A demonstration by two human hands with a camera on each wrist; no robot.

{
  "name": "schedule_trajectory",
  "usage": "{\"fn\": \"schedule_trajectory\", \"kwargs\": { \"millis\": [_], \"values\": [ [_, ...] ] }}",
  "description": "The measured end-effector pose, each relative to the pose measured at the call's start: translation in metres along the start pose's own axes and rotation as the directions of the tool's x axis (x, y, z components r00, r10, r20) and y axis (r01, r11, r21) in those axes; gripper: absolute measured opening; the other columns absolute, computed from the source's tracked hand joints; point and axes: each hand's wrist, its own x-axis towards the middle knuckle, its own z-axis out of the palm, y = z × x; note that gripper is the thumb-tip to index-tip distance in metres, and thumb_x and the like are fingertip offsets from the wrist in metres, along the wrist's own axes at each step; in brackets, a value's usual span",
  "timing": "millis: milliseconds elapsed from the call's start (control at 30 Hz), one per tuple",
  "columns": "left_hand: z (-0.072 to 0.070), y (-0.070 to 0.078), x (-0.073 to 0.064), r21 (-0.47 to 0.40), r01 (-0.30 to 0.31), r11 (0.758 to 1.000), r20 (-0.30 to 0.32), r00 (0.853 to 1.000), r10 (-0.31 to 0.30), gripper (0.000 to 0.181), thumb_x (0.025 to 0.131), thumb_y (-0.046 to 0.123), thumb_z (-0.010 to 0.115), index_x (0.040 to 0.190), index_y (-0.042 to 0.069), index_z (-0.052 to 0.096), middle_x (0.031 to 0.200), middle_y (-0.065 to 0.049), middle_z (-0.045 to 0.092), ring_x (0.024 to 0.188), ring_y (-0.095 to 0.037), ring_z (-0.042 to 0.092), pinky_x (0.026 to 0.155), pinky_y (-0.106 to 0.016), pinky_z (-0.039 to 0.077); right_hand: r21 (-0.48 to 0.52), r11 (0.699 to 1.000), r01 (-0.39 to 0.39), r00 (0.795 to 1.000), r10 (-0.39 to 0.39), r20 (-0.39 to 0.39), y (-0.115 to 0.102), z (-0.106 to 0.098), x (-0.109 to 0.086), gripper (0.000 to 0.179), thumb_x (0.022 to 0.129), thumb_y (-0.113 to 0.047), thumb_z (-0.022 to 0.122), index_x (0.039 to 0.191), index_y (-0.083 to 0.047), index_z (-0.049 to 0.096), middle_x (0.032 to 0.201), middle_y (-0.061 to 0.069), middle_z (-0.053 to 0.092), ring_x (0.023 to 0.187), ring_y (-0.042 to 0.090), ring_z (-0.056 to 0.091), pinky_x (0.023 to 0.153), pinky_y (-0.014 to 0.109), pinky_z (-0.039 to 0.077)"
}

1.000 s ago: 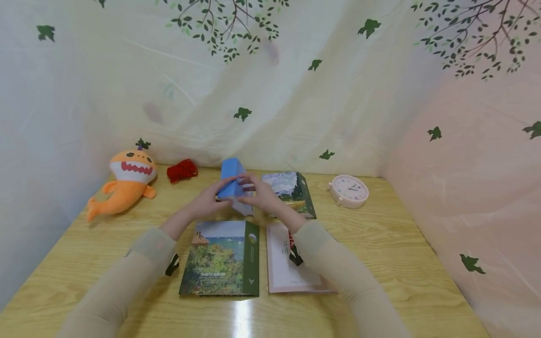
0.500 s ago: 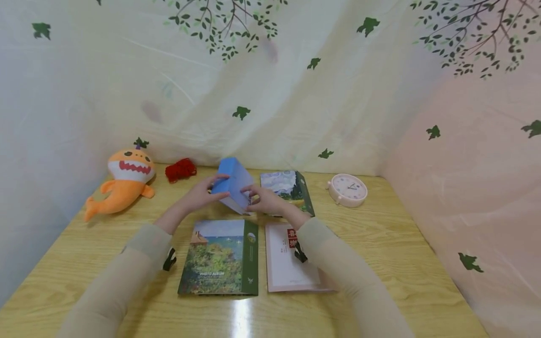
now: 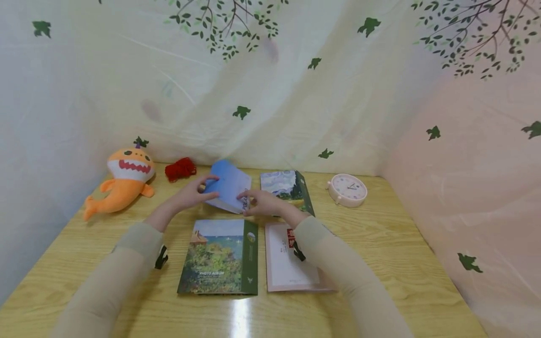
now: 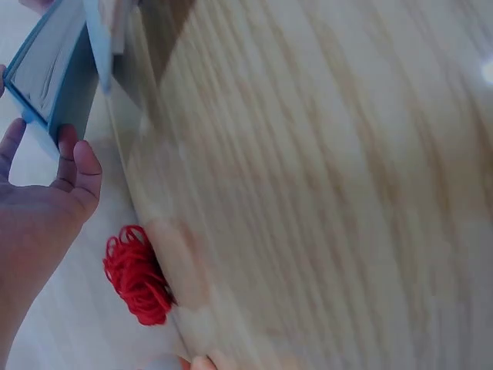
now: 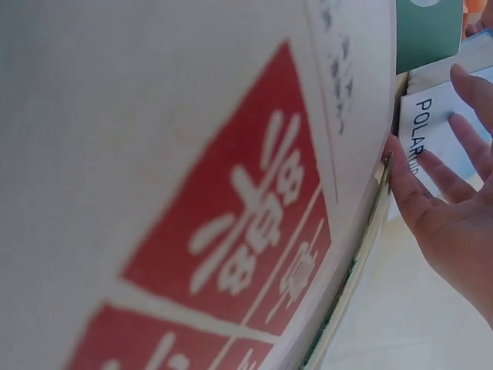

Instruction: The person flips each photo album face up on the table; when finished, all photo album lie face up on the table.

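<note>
A thick blue photo album (image 3: 230, 183), its cover lettered "POLAR" with the remainder covered, leans at a low slant near the back of the table. My left hand (image 3: 188, 193) grips its left, spine side between thumb and fingers. On the near right corner, my right hand (image 3: 267, 203) holds the album, fingers on the cover. In the left wrist view, pages show between the covers of the blue album (image 4: 50, 65). Right of it lies a painting-covered album (image 3: 281, 183), partly hidden by my right hand. Nearer me is a green-spined photo album (image 3: 220, 258).
A pale pink book (image 3: 287, 272) with red characters lies under my right forearm. Along the back stand an orange shark plush (image 3: 124, 185), a bundle of red yarn (image 3: 180, 169) and a pink round clock (image 3: 348, 190). A leaf-printed curtain (image 3: 279, 131) closes off the back.
The blue album has tipped from steeply upright to a lower slant, its cover turning up into view. My left hand has moved left with its spine; my right hand shifted to its near right corner.
</note>
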Motion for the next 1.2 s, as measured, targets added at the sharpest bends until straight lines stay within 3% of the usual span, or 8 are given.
{"fn": "schedule_trajectory", "kwargs": {
  "millis": [200, 300, 367, 633, 933, 1200],
  "values": [
    [-0.006, -0.005, -0.008, -0.012, 0.006, 1.0, 0.036, 0.999, -0.006, 0.062, 0.092, 0.035, 0.061, 0.145, 0.014, 0.037, 0.139, -0.029, 0.036, 0.118, -0.045, 0.047, 0.09, -0.053, 0.045, -0.049, 0.998, 0.05, 0.998, -0.048, 0.033, 0.0, 0.0, -0.001, 0.056, 0.088, -0.023, 0.069, 0.139, -0.019, 0.046, 0.149, 0.005, 0.037, 0.126, 0.027, 0.047, 0.103, 0.039, 0.041],
    [-0.009, -0.01, -0.01, -0.01, 0.011, 1.0, 0.065, 0.998, -0.011, 0.063, 0.093, 0.033, 0.061, 0.145, 0.012, 0.034, 0.139, -0.031, 0.036, 0.121, -0.047, 0.045, 0.09, -0.055, 0.046, -0.06, 0.996, 0.07, 0.997, -0.067, 0.047, -0.001, -0.001, -0.002, 0.056, 0.088, -0.023, 0.068, 0.139, -0.016, 0.046, 0.152, 0.009, 0.03, 0.133, 0.028, 0.038, 0.108, 0.041, 0.035],
    [-0.01, -0.023, -0.008, -0.003, 0.009, 1.0, 0.082, 0.997, -0.009, 0.064, 0.092, 0.037, 0.061, 0.145, 0.015, 0.033, 0.14, -0.031, 0.037, 0.122, -0.048, 0.045, 0.088, -0.054, 0.048, -0.061, 0.996, 0.069, 0.996, -0.066, 0.055, -0.001, -0.001, -0.002, 0.056, 0.089, -0.024, 0.067, 0.14, -0.016, 0.046, 0.154, 0.01, 0.026, 0.138, 0.028, 0.031, 0.111, 0.043, 0.03],
    [-0.011, -0.029, -0.009, 0.036, 0.014, 0.999, 0.105, 0.994, -0.018, 0.067, 0.091, 0.039, 0.061, 0.146, 0.014, 0.032, 0.141, -0.031, 0.038, 0.125, -0.046, 0.043, 0.09, -0.053, 0.048, -0.069, 0.996, 0.064, 0.995, -0.058, 0.086, -0.001, -0.001, 0.0, 0.054, 0.091, -0.024, 0.065, 0.141, -0.017, 0.045, 0.156, 0.008, 0.022, 0.142, 0.025, 0.021, 0.113, 0.043, 0.026],
    [-0.016, -0.02, -0.012, 0.11, 0.047, 0.993, 0.135, 0.989, -0.061, 0.069, 0.09, 0.036, 0.064, 0.145, 0.007, 0.034, 0.132, -0.028, 0.051, 0.118, -0.041, 0.052, 0.076, -0.038, 0.055, -0.08, 0.994, 0.08, 0.991, -0.07, 0.116, -0.007, 0.0, -0.002, 0.056, 0.091, -0.019, 0.063, 0.143, -0.016, 0.042, 0.157, 0.01, 0.016, 0.144, 0.028, 0.016, 0.114, 0.045, 0.024],
    [-0.011, -0.004, -0.013, 0.259, -0.045, 0.965, 0.069, 0.997, 0.028, 0.068, 0.09, 0.031, 0.065, 0.144, 0.003, 0.036, 0.141, -0.026, 0.042, 0.114, -0.041, 0.052, 0.09, -0.05, 0.048, -0.038, 0.998, 0.049, 0.996, -0.046, 0.075, -0.007, -0.009, -0.016, 0.059, 0.091, -0.024, 0.064, 0.145, -0.021, 0.039, 0.156, 0.006, 0.022, 0.141, 0.027, 0.025, 0.11, 0.046, 0.031]
  ]
}}
